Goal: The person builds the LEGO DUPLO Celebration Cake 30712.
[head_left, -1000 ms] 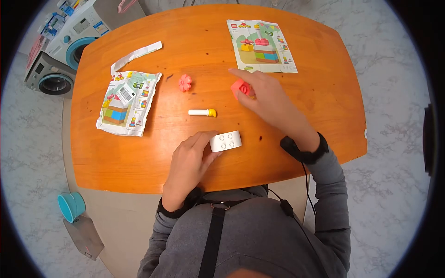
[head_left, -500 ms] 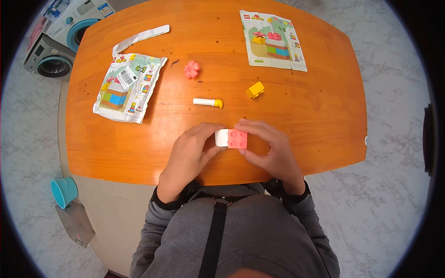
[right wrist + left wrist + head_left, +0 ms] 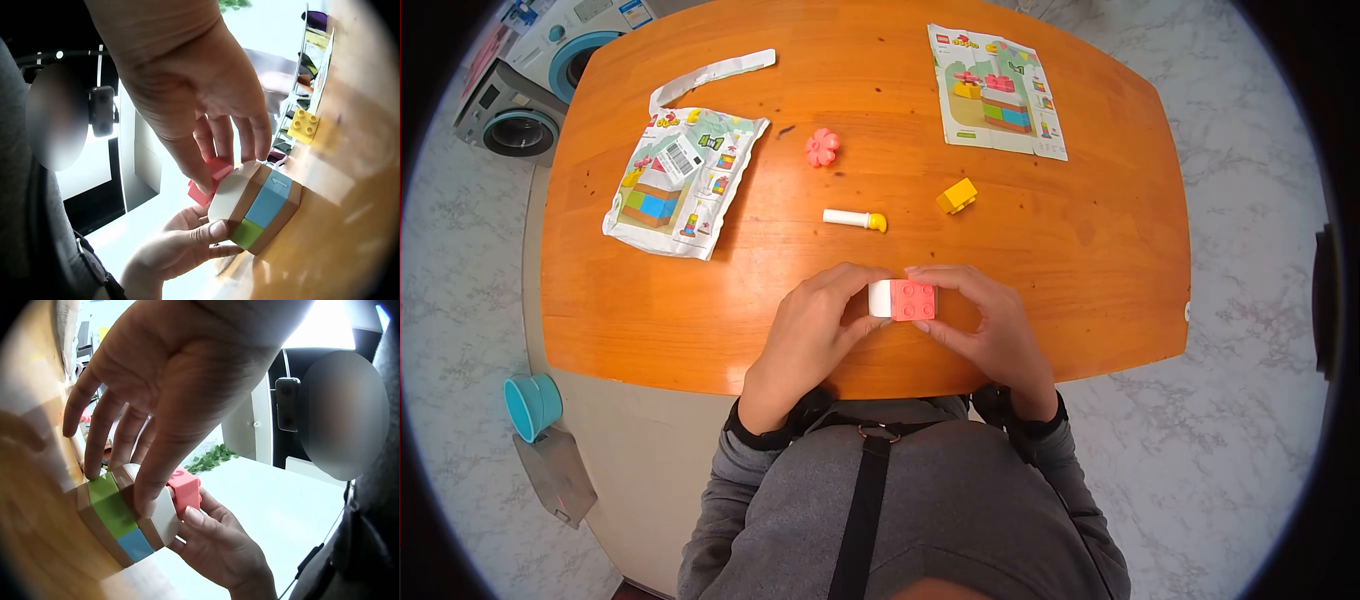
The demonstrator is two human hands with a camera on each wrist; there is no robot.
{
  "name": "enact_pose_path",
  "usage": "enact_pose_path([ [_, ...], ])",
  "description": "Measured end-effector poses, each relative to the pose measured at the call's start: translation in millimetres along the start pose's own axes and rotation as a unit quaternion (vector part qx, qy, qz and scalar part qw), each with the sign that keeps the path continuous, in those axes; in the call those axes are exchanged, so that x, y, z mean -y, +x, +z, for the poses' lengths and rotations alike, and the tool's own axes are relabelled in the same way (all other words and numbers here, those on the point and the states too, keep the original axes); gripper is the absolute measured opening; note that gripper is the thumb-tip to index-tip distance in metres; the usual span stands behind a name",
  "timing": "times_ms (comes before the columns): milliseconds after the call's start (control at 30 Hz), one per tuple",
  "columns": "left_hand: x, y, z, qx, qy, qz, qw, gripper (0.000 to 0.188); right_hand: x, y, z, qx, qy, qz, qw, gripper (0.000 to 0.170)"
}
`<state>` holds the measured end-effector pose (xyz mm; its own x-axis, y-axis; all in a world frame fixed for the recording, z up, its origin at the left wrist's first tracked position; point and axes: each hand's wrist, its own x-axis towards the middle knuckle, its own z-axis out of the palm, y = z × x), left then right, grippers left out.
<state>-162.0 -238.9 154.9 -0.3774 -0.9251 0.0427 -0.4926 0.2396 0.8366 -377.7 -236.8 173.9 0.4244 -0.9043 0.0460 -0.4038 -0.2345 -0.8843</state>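
Note:
A stack of toy building bricks stands at the near side of the table, its white brick (image 3: pixel 880 298) on top of brown, green (image 3: pixel 112 503) and blue (image 3: pixel 270 200) layers. My left hand (image 3: pixel 805 325) holds the stack by its sides, thumb against the white brick in the left wrist view. With thumb and fingers my right hand (image 3: pixel 990 320) pinches a pink brick (image 3: pixel 914 300) with studs over the white brick's right half. Beyond the hands lie a white candle piece with a yellow tip (image 3: pixel 852 219), a pink flower piece (image 3: pixel 822 147) and a yellow brick (image 3: pixel 957 196).
A printed bag (image 3: pixel 685 185) lies on the table's left, with a torn white strip (image 3: pixel 715 75) behind it. At the back right is a picture leaflet (image 3: pixel 998 92). The table's near edge runs close to my body.
My right hand has brought the pink brick from beside the leaflet to the white brick, leaving the yellow brick behind. In the last half second both hands have barely moved; the head view shifted slightly.

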Motion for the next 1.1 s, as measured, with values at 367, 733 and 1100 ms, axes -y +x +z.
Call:
enact_pose_path([
  [367, -1, 0, -2, 0.014, -0.002, -0.019, 1.0, 0.038, 6, 0, 8, -0.022, -0.047, -0.017, 0.999, 0.043],
  [733, -1, 0, -2, 0.012, -0.004, -0.022, 1.0, 0.041, 8, 2, 27, -0.1, -0.175, -0.021, 0.979, 0.043],
  [1100, 2, 1, -1, 0.013, -0.006, -0.018, 1.0, 0.04, 20, -5, 7, -0.1, -0.115, -0.039, 0.988, 0.045],
])
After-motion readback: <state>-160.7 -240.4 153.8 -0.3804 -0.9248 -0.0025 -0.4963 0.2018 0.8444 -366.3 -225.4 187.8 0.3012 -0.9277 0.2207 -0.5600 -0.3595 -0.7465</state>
